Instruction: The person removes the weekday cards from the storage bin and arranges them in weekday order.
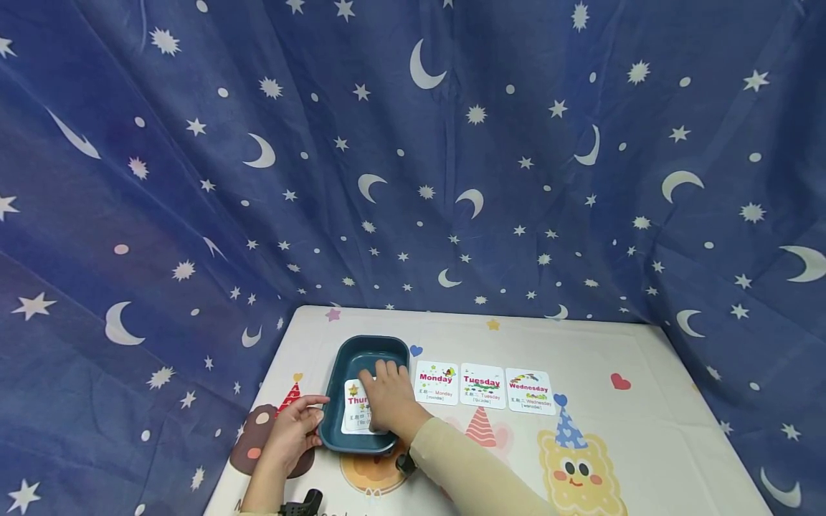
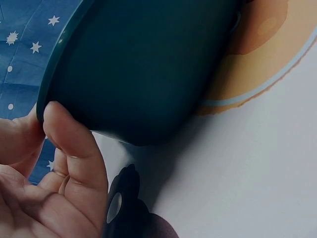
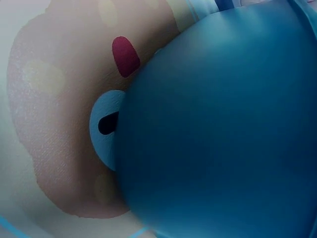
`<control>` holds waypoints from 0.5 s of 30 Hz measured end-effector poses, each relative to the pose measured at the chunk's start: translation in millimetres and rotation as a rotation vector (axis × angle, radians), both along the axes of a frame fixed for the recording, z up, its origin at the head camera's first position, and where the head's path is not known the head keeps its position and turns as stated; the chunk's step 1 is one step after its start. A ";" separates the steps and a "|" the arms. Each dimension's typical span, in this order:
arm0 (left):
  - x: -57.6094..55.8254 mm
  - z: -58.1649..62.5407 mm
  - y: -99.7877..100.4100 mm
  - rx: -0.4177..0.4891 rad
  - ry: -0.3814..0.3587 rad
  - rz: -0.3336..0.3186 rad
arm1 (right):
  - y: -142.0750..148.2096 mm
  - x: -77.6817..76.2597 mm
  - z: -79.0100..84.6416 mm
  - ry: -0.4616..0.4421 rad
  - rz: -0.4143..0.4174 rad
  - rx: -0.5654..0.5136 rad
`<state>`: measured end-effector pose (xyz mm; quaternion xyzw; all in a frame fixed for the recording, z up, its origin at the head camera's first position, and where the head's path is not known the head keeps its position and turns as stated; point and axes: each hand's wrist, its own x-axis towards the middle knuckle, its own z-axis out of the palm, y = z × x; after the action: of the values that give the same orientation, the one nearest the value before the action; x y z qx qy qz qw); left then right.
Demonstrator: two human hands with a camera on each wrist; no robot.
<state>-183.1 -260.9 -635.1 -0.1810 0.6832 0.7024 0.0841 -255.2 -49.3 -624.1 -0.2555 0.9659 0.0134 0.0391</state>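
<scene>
A dark teal plastic tray (image 1: 326, 423) stands on the left half of the table, and my left hand (image 1: 295, 432) pinches its near left rim. The left wrist view shows the thumb (image 2: 74, 134) against the outside of the tray wall. Inside the tray lie white cards, the top one a Thursday card (image 1: 355, 413) partly covered by my right hand (image 1: 390, 401). That hand reaches in over the card's right side; whether its fingers pinch the card is hidden. In the right wrist view only the tray's outer wall (image 3: 213, 129) shows, without fingers.
Right of the tray, a Monday card (image 1: 436, 383), a Tuesday card (image 1: 482, 387) and a Wednesday card (image 1: 530, 392) lie face up in a row. The white tablecloth (image 1: 671, 430) has cartoon prints. A blue curtain (image 1: 452, 179) with moons and stars hangs behind and at the sides.
</scene>
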 end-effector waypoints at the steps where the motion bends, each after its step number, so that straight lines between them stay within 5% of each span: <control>1: 0.3 -0.2 -0.3 -0.005 0.005 -0.006 | 0.0 -0.2 -0.3 0.003 0.001 0.003; 15: -0.2 0.0 -0.9 0.002 -0.008 -0.003 | 3.7 1.8 0.2 0.027 0.022 -0.031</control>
<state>-183.3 -261.8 -635.1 -0.1825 0.6825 0.7022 0.0881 -253.4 -45.6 -623.9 -0.2664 0.9636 0.0024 0.0222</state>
